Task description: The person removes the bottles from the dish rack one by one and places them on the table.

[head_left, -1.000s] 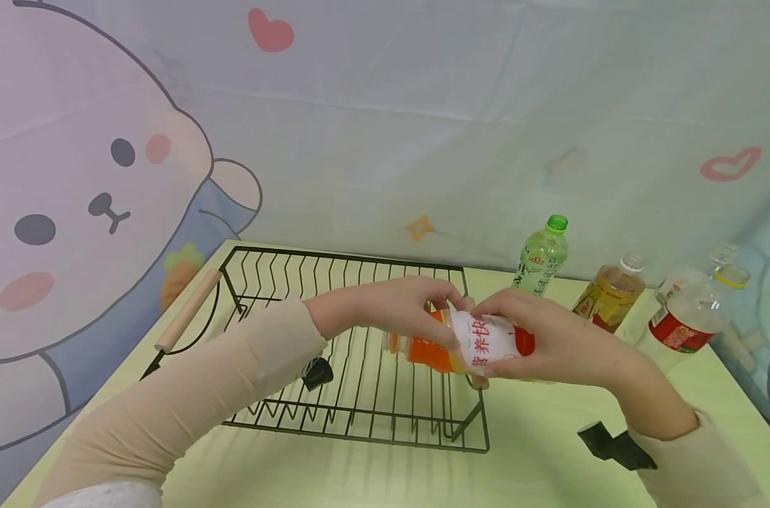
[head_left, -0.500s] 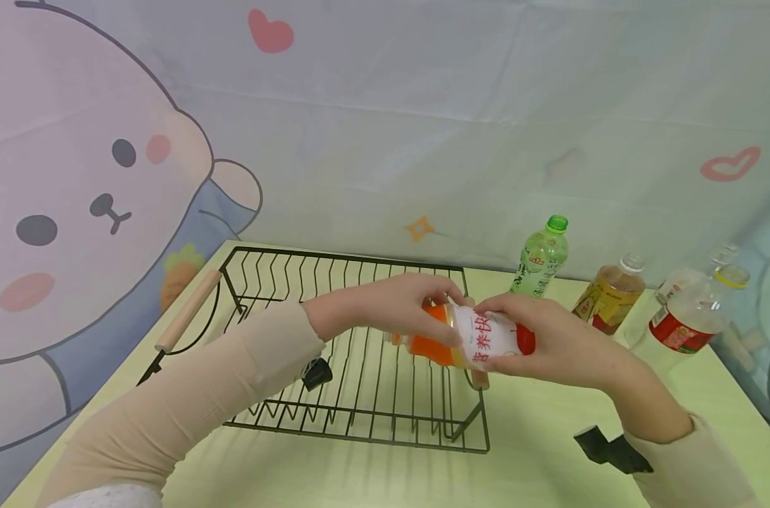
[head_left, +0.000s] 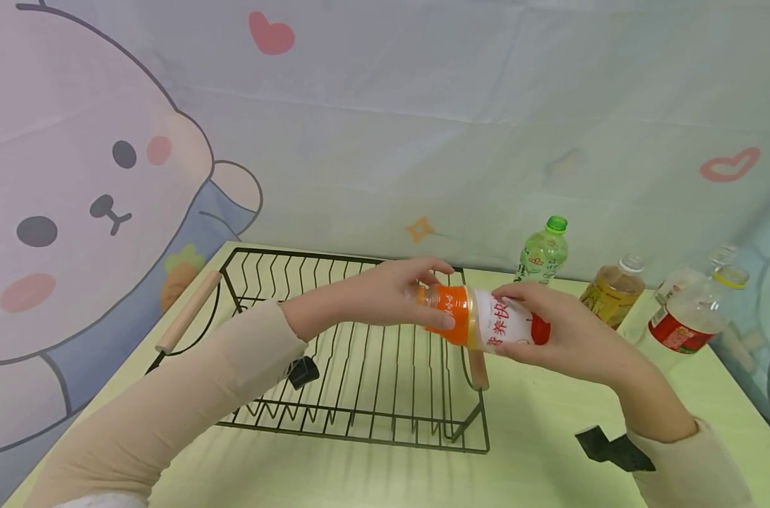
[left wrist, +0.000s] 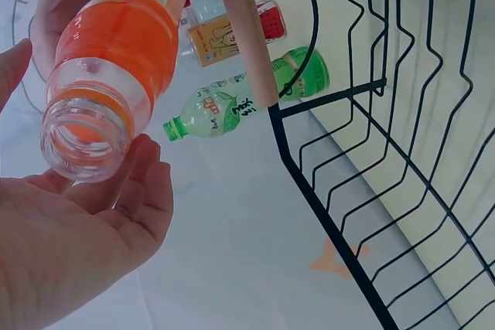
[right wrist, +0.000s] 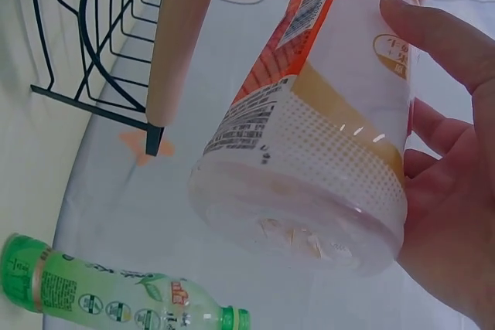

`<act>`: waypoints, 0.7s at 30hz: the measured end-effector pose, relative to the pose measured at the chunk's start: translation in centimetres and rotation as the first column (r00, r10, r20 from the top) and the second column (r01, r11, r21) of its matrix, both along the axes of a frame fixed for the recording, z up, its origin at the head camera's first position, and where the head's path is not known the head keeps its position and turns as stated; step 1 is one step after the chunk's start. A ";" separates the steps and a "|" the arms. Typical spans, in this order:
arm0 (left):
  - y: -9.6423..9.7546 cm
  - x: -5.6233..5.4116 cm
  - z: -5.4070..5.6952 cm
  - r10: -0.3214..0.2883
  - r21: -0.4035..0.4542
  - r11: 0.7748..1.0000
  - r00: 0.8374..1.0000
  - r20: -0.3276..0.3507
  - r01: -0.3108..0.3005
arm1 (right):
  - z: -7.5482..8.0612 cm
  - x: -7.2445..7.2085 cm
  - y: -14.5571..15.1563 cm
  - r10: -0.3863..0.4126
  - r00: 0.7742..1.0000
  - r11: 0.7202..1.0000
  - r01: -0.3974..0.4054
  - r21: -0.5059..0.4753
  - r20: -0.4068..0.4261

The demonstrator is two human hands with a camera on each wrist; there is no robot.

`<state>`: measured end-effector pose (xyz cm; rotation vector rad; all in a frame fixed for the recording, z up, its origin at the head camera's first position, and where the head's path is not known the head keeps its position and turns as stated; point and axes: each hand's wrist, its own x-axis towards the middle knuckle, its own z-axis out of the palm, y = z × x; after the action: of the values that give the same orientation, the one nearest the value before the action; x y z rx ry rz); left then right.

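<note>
My right hand (head_left: 565,331) grips the lower part of a plastic drink bottle (head_left: 505,324) with an orange and white label. The bottle is held in the air, tilted on its side, its neck toward my left hand (head_left: 372,296). In the left wrist view, the bottle (left wrist: 116,52) shows an uncapped mouth. Around that neck the left hand (left wrist: 85,237) is spread, its thumb apart from the bottle and its fingers loosely bent beside it. From the right wrist view, the right thumb presses the label of the bottle (right wrist: 325,129) and the clear base faces the camera.
Under the hands stands a black wire dish rack (head_left: 359,441) with wooden handles (head_left: 190,310). To the right are a green bottle (head_left: 543,254), a yellow-labelled bottle (head_left: 613,293) and a red-labelled bottle (head_left: 686,324), with a clear bottle behind. A printed cloth (head_left: 372,141) hangs behind the table.
Both hands and the bottle have risen slightly. The left hand has slid left from the bottle's body toward its neck, baring more of the orange label. The right hand keeps its grip.
</note>
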<state>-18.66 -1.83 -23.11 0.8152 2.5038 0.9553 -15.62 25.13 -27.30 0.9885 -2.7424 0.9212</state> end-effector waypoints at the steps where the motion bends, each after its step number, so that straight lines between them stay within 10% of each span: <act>1: -0.2 0.0 0.0 0.007 0.003 1.000 1.000 -0.007 -0.007 | -0.1 0.0 0.2 -0.012 1.000 1.000 0.012 -0.007 0.005; 21: -5.8 2.7 -2.4 0.135 0.074 0.989 0.984 -0.119 -0.126 | -3.7 -0.7 5.3 -0.212 0.977 0.893 0.190 -0.409 -0.008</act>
<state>-16.00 -7.60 -25.50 0.7593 2.6734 1.0656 -16.33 30.39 -30.96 0.6290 -2.4002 1.3286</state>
